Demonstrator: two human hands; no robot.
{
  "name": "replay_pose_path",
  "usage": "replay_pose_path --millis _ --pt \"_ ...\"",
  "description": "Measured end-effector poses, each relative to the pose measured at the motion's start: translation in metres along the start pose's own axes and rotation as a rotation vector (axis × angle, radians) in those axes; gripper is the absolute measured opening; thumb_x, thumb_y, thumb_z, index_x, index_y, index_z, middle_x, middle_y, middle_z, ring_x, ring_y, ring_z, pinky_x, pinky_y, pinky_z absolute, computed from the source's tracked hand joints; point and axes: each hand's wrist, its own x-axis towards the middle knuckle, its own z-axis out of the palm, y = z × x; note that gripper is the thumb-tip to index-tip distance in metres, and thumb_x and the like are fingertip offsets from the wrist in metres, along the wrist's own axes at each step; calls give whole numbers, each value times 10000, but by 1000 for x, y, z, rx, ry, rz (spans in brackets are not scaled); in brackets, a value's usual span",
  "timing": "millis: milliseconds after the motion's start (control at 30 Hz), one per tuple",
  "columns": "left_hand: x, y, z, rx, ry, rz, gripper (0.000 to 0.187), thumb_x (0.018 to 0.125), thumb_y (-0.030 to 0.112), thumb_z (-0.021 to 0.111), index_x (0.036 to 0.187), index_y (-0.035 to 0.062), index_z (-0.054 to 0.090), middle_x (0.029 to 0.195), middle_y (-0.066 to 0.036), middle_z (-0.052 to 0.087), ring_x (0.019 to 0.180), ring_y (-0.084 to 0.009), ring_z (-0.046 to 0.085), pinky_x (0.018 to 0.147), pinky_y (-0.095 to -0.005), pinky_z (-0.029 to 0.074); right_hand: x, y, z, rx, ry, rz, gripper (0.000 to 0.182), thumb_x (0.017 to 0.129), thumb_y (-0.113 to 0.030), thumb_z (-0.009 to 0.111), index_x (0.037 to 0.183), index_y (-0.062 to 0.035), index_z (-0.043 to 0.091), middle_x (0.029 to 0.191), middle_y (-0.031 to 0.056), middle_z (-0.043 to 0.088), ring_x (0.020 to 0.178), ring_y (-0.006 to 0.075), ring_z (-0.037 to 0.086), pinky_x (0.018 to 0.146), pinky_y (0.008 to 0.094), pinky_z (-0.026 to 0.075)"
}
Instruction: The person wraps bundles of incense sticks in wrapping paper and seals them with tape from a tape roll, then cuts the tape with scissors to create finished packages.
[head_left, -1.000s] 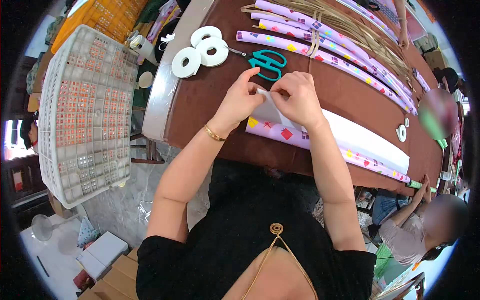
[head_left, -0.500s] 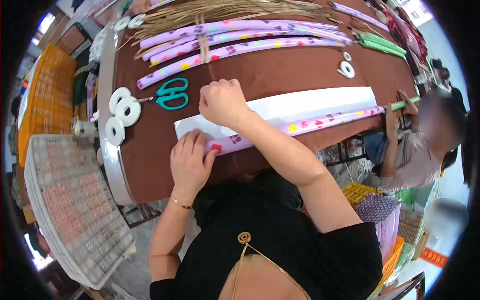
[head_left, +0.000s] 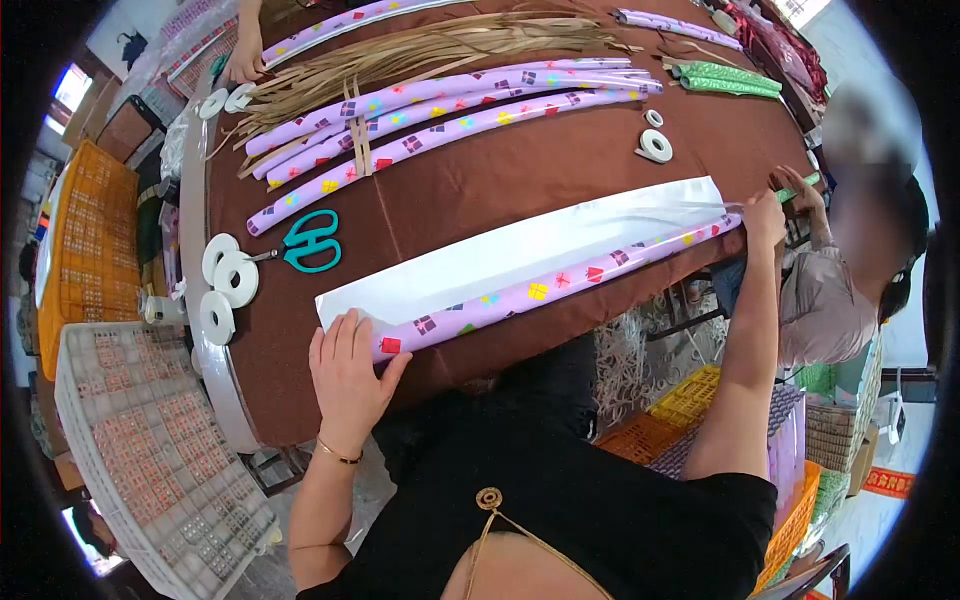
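Observation:
A partly rolled sheet of lilac gift-patterned wrapping paper (head_left: 540, 292) lies across the table, its white underside (head_left: 480, 245) facing up behind the roll. My left hand (head_left: 350, 372) rests on the roll's left end, fingers laid flat and thumb apart. At the roll's right end, my right hand (head_left: 765, 222) is closed, with a thin pale strip (head_left: 680, 210), blurred, trailing left from it over the white side. Just beyond, a co-worker's hand (head_left: 808, 192) is near a green patterned roll (head_left: 797, 188).
Teal-handled scissors (head_left: 312, 242) and white tape rolls (head_left: 235, 278) lie at the left. Finished lilac rolls (head_left: 450, 125), brown paper strips (head_left: 430, 55) and green rolls (head_left: 725, 78) are farther back. White crates (head_left: 160, 440) stand left of the brown-covered table (head_left: 480, 190). Another person's hand (head_left: 245, 60) shows at the back left.
My right hand has swept right, from above the sheet's left part to the roll's far right end. My left hand stays on the roll's left end. The view has shifted slightly.

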Motion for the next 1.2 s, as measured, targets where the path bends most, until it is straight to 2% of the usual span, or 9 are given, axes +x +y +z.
replay_pose_path --millis 133,333,500,767,933,1033,1067,1100,1200 --pt "17 20 -4 -21 -64 36 610 803 397 735 1229 -1 552 1317 -194 535 1220 -368 501 1039 -498 364 -25 -22 11 608 57 -364 262 893 -244 622 1042 -36 678 1035 176 684 985 375 652 857 441 512" --pt "35 48 11 -139 -97 137 574 796 304 757 1227 -3 534 1314 -199 532 1224 -389 499 1012 -471 410 -143 -147 -66 949 -348 -639 261 884 -232 683 1017 -8 662 961 156 676 944 281 651 817 376 506" --pt "22 47 12 -148 -125 82 485 803 246 746 1159 -8 539 1261 -203 567 1175 -389 536 983 -464 437 -206 -184 -83 636 -279 -967 286 844 -308 696 858 -28 641 813 162 681 820 359 663 727 426 525" --pt "4 42 -9 -141 -213 10 574 791 248 757 1249 -2 519 1343 -216 520 1229 -413 492 1019 -479 404 -220 -179 -80 505 -632 -946 275 865 -297 617 831 -29 671 824 192 698 814 359 693 725 479 546" --pt "4 40 0 -110 -234 40 649 807 269 746 1343 15 483 1416 -219 461 1303 -416 429 1063 -495 354 -149 -145 -5 441 -599 -980 313 910 -323 547 955 -73 729 872 155 713 842 342 681 798 459 527" --pt "4 41 2 -97 -237 36 626 820 284 732 1332 14 492 1417 -215 464 1302 -418 431 1065 -489 354 -61 -102 -9 364 -709 -703 296 883 -265 553 875 -21 721 854 190 700 827 342 678 778 455 525" --pt "4 42 2 -86 -227 29 621 824 289 728 1329 13 496 1418 -213 465 1303 -418 431 1067 -489 353 -22 -80 6 166 -435 -1015 283 881 -235 543 830 -19 718 782 170 696 728 317 684 691 464 537" --pt "4 42 2 -75 -219 22 616 827 295 724 1327 12 499 1419 -211 466 1304 -418 431 1068 -488 353 1 -71 -3 286 -689 -509 258 885 -198 546 797 -21 712 700 154 675 583 274 650 564 460 527" --pt "4 43 3 -71 -207 28 607 827 292 723 1321 13 507 1417 -208 470 1303 -419 433 1069 -487 353 114 -18 33 268 -782 -88 218 915 -202 550 928 -100 743 729 128 689 585 206 647 505 389 517"
